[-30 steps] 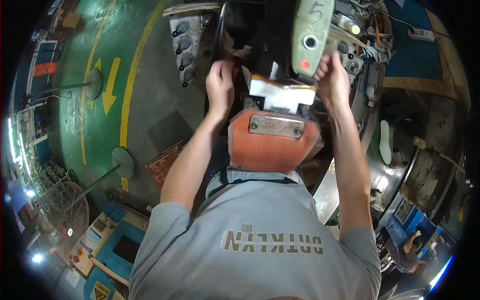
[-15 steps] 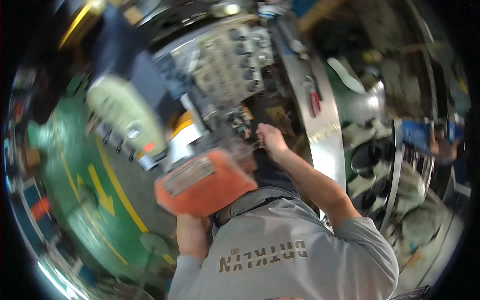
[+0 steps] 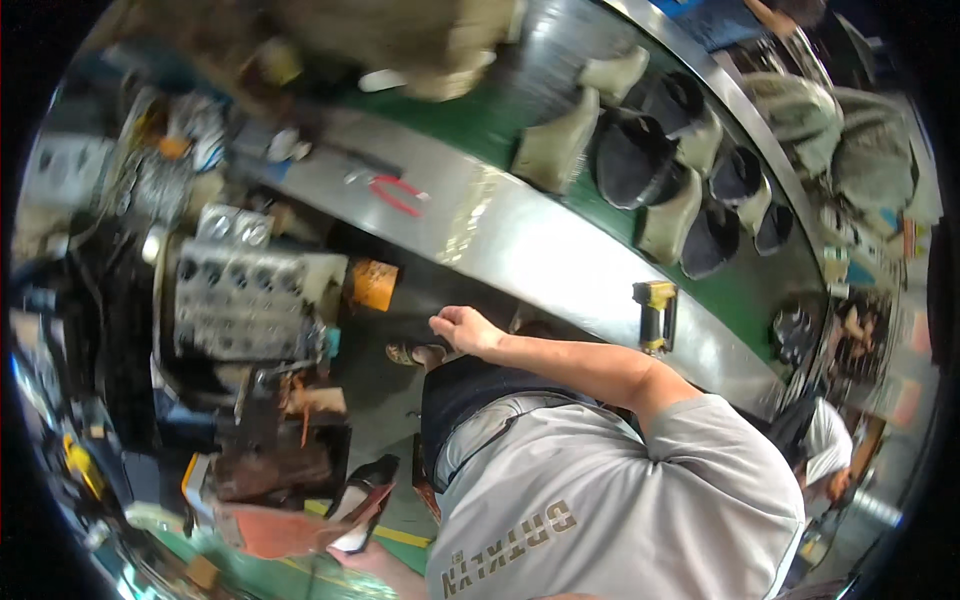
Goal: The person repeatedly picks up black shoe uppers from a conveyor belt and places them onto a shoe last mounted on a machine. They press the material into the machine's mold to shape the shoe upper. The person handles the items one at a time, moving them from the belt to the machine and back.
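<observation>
My left hand [image 3: 362, 558], low in the view, grips an orange-red boot-like piece [image 3: 270, 530] by its right end. That piece is blurred; a dark opening with a red edge and a white patch shows beside my fingers. Out in front of my waist, my right hand [image 3: 465, 328] hangs in the air with its fingers curled. Whatever it may hold is hidden. Left of it stands a machine with a grey metal block [image 3: 240, 305] full of round holes, and an orange card [image 3: 375, 285] is at the block's right side.
A metal-edged bench [image 3: 400, 215] runs diagonally past my right arm. On it lie red-handled pliers [image 3: 400, 195] and a yellow-and-black power tool [image 3: 655, 315]. Several beige boot parts with dark linings [image 3: 635, 160] stand on the green belt behind. Another person [image 3: 825, 445] is at the far right.
My view has swung round to the right, bringing more of the bench in. The orange-red piece has gone from in front of my waist to the lower left, still in my left hand.
</observation>
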`<act>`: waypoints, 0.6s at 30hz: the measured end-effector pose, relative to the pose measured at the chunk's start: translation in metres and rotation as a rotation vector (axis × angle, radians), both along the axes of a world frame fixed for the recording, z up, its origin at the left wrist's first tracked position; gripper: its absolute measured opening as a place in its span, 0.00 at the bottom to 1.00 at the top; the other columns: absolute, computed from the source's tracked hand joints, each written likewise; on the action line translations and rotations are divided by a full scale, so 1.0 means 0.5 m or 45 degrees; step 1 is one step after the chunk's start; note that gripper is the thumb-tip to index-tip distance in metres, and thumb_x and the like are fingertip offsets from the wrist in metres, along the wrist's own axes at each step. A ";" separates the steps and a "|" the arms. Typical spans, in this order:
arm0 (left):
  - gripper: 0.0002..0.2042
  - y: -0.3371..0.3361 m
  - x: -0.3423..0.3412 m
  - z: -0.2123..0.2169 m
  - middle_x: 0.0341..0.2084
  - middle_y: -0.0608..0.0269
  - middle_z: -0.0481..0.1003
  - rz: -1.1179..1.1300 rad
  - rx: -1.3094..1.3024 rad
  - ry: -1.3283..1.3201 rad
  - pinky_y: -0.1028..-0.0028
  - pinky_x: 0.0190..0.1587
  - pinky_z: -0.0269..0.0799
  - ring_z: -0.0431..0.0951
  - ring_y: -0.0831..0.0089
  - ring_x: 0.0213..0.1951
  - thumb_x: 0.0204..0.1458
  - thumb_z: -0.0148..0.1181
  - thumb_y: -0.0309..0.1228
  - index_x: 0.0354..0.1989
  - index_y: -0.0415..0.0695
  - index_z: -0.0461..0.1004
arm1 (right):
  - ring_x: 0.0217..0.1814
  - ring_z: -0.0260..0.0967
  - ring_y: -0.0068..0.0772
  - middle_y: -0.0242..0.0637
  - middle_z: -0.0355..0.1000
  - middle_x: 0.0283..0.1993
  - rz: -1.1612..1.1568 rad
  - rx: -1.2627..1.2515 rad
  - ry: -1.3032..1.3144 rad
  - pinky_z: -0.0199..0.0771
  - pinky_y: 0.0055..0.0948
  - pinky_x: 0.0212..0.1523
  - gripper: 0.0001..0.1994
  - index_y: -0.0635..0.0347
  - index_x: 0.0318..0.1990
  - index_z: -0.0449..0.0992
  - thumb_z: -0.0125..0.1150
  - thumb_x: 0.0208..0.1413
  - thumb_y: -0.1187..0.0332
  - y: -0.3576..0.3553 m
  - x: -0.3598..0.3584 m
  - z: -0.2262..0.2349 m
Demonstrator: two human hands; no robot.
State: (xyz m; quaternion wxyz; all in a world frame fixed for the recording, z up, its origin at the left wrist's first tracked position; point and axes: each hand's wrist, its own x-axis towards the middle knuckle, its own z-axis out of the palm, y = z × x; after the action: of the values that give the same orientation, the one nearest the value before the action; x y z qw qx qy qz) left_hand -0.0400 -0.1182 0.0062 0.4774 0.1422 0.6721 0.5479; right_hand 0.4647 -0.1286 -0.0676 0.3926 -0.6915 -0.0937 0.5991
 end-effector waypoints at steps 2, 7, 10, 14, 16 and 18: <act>0.22 -0.066 0.086 -0.037 0.49 0.55 0.73 -0.076 -0.139 -0.006 0.62 0.52 0.72 0.75 0.59 0.49 0.61 0.48 0.42 0.58 0.40 0.66 | 0.28 0.68 0.25 0.34 0.70 0.25 -0.023 0.078 -0.001 0.69 0.30 0.31 0.16 0.65 0.37 0.75 0.54 0.63 0.58 -0.078 0.074 -0.001; 0.29 -0.088 0.724 0.001 0.58 0.59 0.68 -0.581 -0.451 -0.263 0.58 0.59 0.66 0.70 0.58 0.56 0.57 0.53 0.49 0.63 0.45 0.62 | 0.39 0.68 0.25 0.33 0.71 0.36 -0.122 0.153 0.234 0.71 0.28 0.38 0.23 0.61 0.48 0.73 0.59 0.59 0.48 -0.322 0.298 -0.007; 0.31 -0.118 1.068 0.004 0.59 0.58 0.67 -1.311 -0.395 -0.595 0.56 0.62 0.63 0.68 0.57 0.58 0.58 0.48 0.54 0.64 0.45 0.62 | 0.65 0.57 0.33 0.42 0.60 0.65 -0.126 0.114 0.691 0.67 0.32 0.58 0.42 0.61 0.67 0.58 0.60 0.55 0.40 -0.496 0.452 0.059; 0.33 -0.246 1.431 -0.023 0.60 0.54 0.66 -2.176 -0.396 -0.819 0.59 0.67 0.54 0.64 0.60 0.62 0.62 0.40 0.57 0.64 0.42 0.61 | 0.76 0.42 0.39 0.50 0.43 0.75 -0.650 0.223 0.619 0.47 0.38 0.71 0.52 0.67 0.71 0.48 0.65 0.50 0.39 -0.776 0.583 0.195; 0.31 -0.346 1.567 -0.053 0.60 0.52 0.66 -2.609 -0.300 -0.601 0.60 0.67 0.53 0.63 0.61 0.63 0.65 0.37 0.54 0.65 0.40 0.60 | 0.75 0.43 0.39 0.53 0.44 0.74 -0.986 0.325 0.230 0.47 0.37 0.72 0.54 0.74 0.70 0.45 0.67 0.48 0.42 -0.966 0.597 0.158; 0.29 -0.451 1.659 -0.079 0.62 0.49 0.65 -2.972 -0.104 -0.358 0.64 0.66 0.55 0.63 0.62 0.64 0.66 0.41 0.49 0.65 0.38 0.59 | 0.74 0.47 0.41 0.57 0.48 0.72 -1.355 0.328 -0.122 0.48 0.36 0.71 0.53 0.78 0.69 0.45 0.68 0.48 0.46 -1.116 0.609 0.125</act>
State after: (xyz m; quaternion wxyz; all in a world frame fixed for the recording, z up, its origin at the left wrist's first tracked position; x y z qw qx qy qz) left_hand 0.7892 -0.3437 -0.0332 0.7640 0.5946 0.0930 -0.2325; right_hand 0.7692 -0.6868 -0.0051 0.7180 -0.6163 0.1787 0.2695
